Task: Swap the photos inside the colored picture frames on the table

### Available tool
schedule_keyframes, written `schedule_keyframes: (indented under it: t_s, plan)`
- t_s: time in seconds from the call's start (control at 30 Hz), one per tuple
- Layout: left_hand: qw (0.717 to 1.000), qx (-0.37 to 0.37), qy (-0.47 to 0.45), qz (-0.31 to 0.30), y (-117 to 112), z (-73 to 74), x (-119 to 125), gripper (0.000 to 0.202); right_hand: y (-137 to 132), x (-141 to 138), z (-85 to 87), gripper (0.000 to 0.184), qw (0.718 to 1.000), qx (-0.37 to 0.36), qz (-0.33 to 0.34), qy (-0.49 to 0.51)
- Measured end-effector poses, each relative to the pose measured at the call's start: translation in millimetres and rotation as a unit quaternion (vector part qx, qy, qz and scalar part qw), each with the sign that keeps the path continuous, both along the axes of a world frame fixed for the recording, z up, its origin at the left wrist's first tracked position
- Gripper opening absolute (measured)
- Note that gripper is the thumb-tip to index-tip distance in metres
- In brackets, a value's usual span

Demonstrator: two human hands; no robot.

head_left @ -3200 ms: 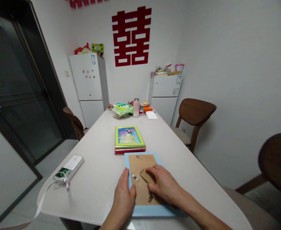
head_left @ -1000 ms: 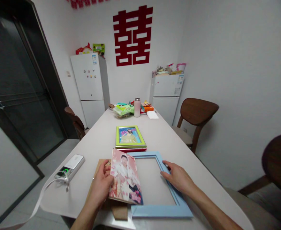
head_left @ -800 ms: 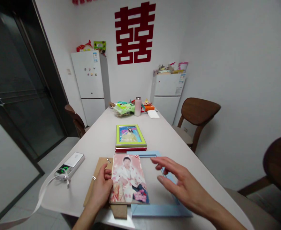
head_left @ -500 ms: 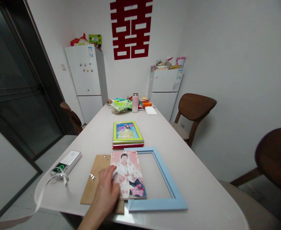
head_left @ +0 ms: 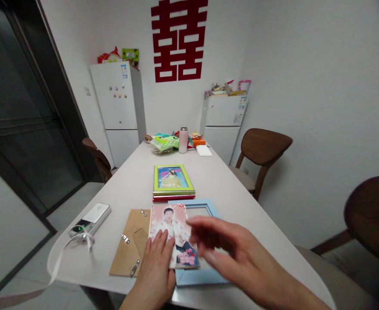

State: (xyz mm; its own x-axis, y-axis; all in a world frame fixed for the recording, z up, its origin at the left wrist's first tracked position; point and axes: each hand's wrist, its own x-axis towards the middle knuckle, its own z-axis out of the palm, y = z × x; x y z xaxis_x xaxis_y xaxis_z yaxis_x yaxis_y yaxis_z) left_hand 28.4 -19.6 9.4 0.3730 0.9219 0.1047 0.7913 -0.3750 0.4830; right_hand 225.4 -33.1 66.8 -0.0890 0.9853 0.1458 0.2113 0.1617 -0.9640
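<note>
The photo (head_left: 176, 228) overlaps the left side of the blue frame (head_left: 202, 277), the left hand (head_left: 157, 267) flat on it, apparently to steady it. The right hand (head_left: 237, 247), half-curled and seemingly empty, hangs above the frame; the backing board (head_left: 123, 252) lies left.

The photo (head_left: 180, 232) lies partly on the frame (head_left: 200, 277), right of the backing board (head_left: 125, 255).

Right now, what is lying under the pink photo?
The blue frame lies partly under the pink photo: its top and bottom edges show beyond it. Its left side is covered, and I cannot tell what else is hidden there.
</note>
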Motion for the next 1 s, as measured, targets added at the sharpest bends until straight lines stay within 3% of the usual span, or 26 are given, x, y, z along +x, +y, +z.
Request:
schedule_keyframes:
  t_s: [0.1,0.17,0.23,0.3,0.37,0.47,0.53,0.63,0.77,0.83,0.9,1.0]
  plan:
    - [0.999,-0.007,0.046,-0.006,-2,2.6,3,0.064,47,-7,-26.9,0.045,0.985,0.014,-0.057,-0.159]
    - [0.998,0.0,0.059,-0.015,-2,0.9,5,0.062,67,-9,-51.2,0.052,0.98,-0.044,-0.064,-0.183]
    - [0.998,0.02,0.051,-0.027,-1,-4.1,5,0.06,76,-14,-67.9,0.06,0.988,-0.118,-0.044,-0.086]
    - [0.998,0.043,0.022,-0.033,3,-9.6,3,0.057,76,-22,-70.3,0.063,0.987,-0.15,-0.025,0.046]
    - [0.997,0.07,-0.028,-0.023,8,-10.9,-2,0.055,72,-30,-60.8,0.061,0.976,-0.148,-0.017,0.157]
    - [0.981,0.106,-0.158,0.032,14,-0.4,-11,0.049,66,-39,-42.4,0.047,0.955,-0.146,-0.032,0.255]
    - [0.953,0.103,-0.27,0.096,14,10.9,-12,0.042,62,-43,-38.0,0.035,0.947,-0.168,-0.04,0.272]
    - [0.885,0.02,-0.438,0.158,9,22.1,1,0.036,59,-47,-43.8,0.027,0.934,-0.216,-0.014,0.284]
    - [0.792,-0.116,-0.587,0.119,2,19.9,29,0.041,59,-45,-48.3,0.027,0.922,-0.169,-0.018,0.349]
    - [0.772,-0.142,-0.611,0.102,2,15.8,35,0.048,62,-33,-43.7,0.031,0.93,-0.145,-0.049,0.334]
    - [0.779,-0.152,-0.599,0.104,4,11.8,34,0.057,66,-14,-38.0,0.036,0.947,-0.146,-0.063,0.28]
    - [0.859,-0.145,-0.477,0.112,5,5.7,26,0.06,71,14,-35.1,0.039,0.971,-0.163,-0.076,0.157]
